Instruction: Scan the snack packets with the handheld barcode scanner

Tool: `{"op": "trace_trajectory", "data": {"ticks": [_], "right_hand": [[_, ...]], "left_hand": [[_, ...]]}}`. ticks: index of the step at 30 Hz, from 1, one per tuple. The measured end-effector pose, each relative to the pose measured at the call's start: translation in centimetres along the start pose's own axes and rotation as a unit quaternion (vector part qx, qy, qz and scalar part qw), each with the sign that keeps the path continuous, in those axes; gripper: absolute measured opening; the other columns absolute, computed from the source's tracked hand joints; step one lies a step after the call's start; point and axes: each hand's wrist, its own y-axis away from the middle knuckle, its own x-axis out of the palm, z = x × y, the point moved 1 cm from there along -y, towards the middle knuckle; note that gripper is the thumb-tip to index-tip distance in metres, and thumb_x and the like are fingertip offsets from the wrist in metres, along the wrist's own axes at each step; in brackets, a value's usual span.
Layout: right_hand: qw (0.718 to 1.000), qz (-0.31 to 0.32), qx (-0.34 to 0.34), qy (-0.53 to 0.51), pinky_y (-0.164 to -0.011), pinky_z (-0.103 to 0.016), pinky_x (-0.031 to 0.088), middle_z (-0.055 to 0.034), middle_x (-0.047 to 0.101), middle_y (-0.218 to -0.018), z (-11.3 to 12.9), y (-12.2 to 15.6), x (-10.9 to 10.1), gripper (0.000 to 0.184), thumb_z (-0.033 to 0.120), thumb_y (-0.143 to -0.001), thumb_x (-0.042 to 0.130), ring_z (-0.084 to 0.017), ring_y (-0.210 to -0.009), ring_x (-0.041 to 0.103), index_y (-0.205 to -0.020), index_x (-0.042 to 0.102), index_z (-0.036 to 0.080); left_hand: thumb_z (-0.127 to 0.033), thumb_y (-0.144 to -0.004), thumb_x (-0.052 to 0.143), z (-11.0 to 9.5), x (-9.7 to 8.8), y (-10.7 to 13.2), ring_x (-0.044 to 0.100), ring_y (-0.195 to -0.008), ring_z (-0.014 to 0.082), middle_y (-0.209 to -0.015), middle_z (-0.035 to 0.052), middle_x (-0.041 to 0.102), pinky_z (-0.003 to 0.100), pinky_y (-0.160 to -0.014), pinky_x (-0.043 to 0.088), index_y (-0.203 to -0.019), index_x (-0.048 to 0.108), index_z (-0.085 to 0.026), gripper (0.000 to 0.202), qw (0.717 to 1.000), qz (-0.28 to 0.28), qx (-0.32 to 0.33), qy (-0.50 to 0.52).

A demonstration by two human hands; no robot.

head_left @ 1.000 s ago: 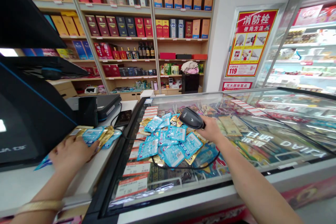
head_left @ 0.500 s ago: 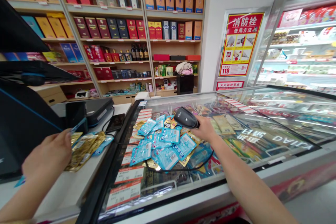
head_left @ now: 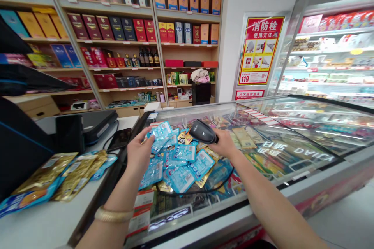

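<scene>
My right hand [head_left: 223,142] is wrapped round the grip of a black barcode scanner [head_left: 203,131], its head above the back of the packet pile. A loose pile of blue snack packets [head_left: 179,177] and gold ones lies on the freezer's glass top. At the pile's left side, my left hand [head_left: 140,151] pinches the edge of a blue packet [head_left: 161,129]. The scanner's black cable [head_left: 193,193] loops round the front of the pile. More gold packets [head_left: 74,173] and some blue ones lie on the white counter at the left.
The glass-topped freezer [head_left: 292,140] extends to the right, with its dark frame along the counter [head_left: 62,218]. A phone [head_left: 122,139] lies near the counter's far end, by a black device [head_left: 97,124]. Shelves of boxes [head_left: 115,29] stand behind.
My left hand has moved right, from the counter packets to the freezer-top pile, and now grips a blue packet there. The scanner stays in my right hand. The view has shifted slightly.
</scene>
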Motion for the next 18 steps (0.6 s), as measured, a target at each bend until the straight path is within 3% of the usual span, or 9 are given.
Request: {"op": "trace_trajectory", "data": {"ticks": [4,11,18], "right_hand": [[1.0,0.026,-0.008,-0.007,-0.067,-0.027,0.045,-0.0057,0.071,-0.082,0.0,-0.1,-0.1,0.02,0.025,-0.069,0.064,-0.02,-0.074,0.064,-0.087,0.066,0.019],[0.994,0.094,-0.055,0.03,-0.067,-0.026,0.043,-0.0047,0.07,-0.084,1.1,-0.4,-0.8,0.015,0.026,-0.072,0.065,-0.019,-0.076,0.062,-0.086,0.064,0.021],[0.991,0.111,-0.063,0.033,-0.067,-0.026,0.043,-0.004,0.071,-0.084,1.5,-0.3,-0.7,0.017,0.027,-0.072,0.065,-0.02,-0.076,0.064,-0.088,0.065,0.02]], "left_hand": [[-0.025,-0.06,0.072,1.4,1.0,0.6,0.068,-0.093,0.0219,-0.111,0.0124,0.067,0.039,-0.087,0.054,-0.119,0.058,-0.016,0.062,1.0,0.001,0.007,0.012],[-0.031,-0.059,0.074,2.4,0.3,0.5,0.067,-0.087,0.0207,-0.1,0.0113,0.071,0.037,-0.083,0.055,-0.1,0.064,-0.014,0.046,1.0,0.011,0.004,0.01],[-0.032,-0.059,0.073,2.0,0.4,1.1,0.067,-0.089,0.0204,-0.102,0.0106,0.071,0.036,-0.083,0.054,-0.103,0.064,-0.014,0.049,1.0,0.026,0.008,0.006]]}}
